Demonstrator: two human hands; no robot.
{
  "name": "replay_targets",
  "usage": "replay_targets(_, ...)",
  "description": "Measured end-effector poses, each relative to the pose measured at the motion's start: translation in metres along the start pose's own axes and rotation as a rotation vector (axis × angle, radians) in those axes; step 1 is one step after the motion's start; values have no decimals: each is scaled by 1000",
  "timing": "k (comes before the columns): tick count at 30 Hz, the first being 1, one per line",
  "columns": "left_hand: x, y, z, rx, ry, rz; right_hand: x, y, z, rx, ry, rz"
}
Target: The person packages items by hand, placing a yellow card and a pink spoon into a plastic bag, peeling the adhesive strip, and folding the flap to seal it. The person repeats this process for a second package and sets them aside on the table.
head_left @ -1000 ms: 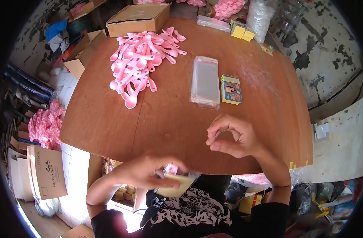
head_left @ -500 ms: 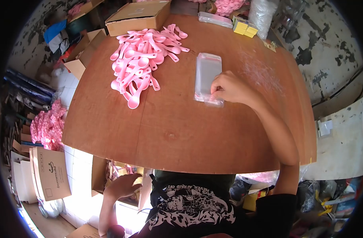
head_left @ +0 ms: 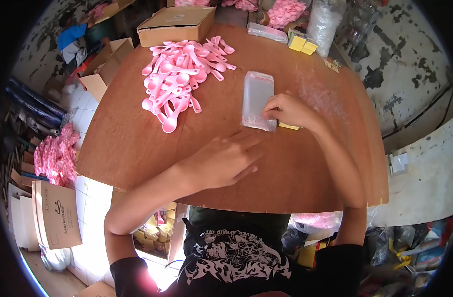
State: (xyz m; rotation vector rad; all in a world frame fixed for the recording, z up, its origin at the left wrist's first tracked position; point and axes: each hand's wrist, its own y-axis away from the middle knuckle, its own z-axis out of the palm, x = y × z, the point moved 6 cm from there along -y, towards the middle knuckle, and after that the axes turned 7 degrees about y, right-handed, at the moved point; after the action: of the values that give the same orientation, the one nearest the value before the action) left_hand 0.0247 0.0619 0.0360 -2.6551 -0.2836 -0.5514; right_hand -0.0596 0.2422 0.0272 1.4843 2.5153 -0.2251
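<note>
Clear plastic bags (head_left: 257, 96) lie in a neat stack on the brown wooden table (head_left: 206, 185). My right hand (head_left: 288, 110) is at the stack's lower right corner, its fingers pinched on the edge of a bag. From beneath that hand a small yellow strip (head_left: 289, 126) peeks out; what it belongs to is hidden. My left hand (head_left: 231, 158) hovers over the table just below the stack, palm down with fingers stretched out and nothing in them. Pink plastic measuring spoons (head_left: 182, 74) are heaped to the upper left of the bags.
A closed cardboard box (head_left: 177, 27) stands behind the spoons. At the far right are small yellow boxes (head_left: 301, 41), a flat clear pack (head_left: 267, 32) and a tall plastic roll (head_left: 325, 27). Another person (head_left: 73, 42) is in the upper left background.
My left hand has come up from below the table edge to over the table, near the bags. My right hand stays at the stack's corner, where a yellow strip now shows beneath it.
</note>
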Motion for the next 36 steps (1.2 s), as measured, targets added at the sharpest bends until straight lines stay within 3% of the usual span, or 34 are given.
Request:
replay_targets(3, -23, -24, 28, -5, -229, 114, 3, -1, 1, -11, -16, 42)
replay_targets(6, -42, -28, 52, -114, -195, 10, 2, 4, -14, 88, -12, 2)
replay_targets(8, -42, -26, 54, -106, -173, 15, -12, 12, -36, 217, 49, -7)
replay_targets(13, -38, -22, 51, -20, -121, 42, -35, 34, -54, 279, 198, -63)
replay_targets(15, -37, -27, 39, -125, 88, -236, -45, 44, -52, 272, 273, -82)
replay_targets(16, -38, -27, 39, -127, 88, -232, -52, 49, -47, 248, 267, -133)
replay_targets(18, -31, -21, 7, 416, -14, -80, -70, 58, -40, 224, 260, -182)
replay_targets(19, -14, -23, -11, 522, -83, 50, -80, 63, -39, 224, 120, -172)
replay_targets(20, -16, -24, -13, 520, -80, 47, -88, 67, -40, 222, -20, -162)
replay_targets(22, -21, -29, -11, 327, 513, 107, -92, 71, -43, 213, -83, -170)
replay_targets(24, -17, -29, -23, 330, 528, 108, -73, 78, -46, 309, -340, -42)
replay_targets(25, -24, -29, -27, 408, 778, 20, -55, 83, -44, 369, -309, 113)
replay_targets(26, -32, -29, -27, 484, 1028, -73, -43, 85, -41, 370, -309, 116)
replay_targets(28, -38, -29, -36, 522, 1004, -84, -19, 89, -39, 411, 172, 154)
replay_targets(29, -42, -28, -38, 536, 1061, -195, -8, 92, -29, 350, 223, 208)
replay_targets(30, -47, -27, -38, 551, 1115, -306, -2, 94, -22, 352, 228, 209)
replay_targets(36, -74, -24, -10, 546, 1280, -347, 20, 99, -5, 413, 150, 283)
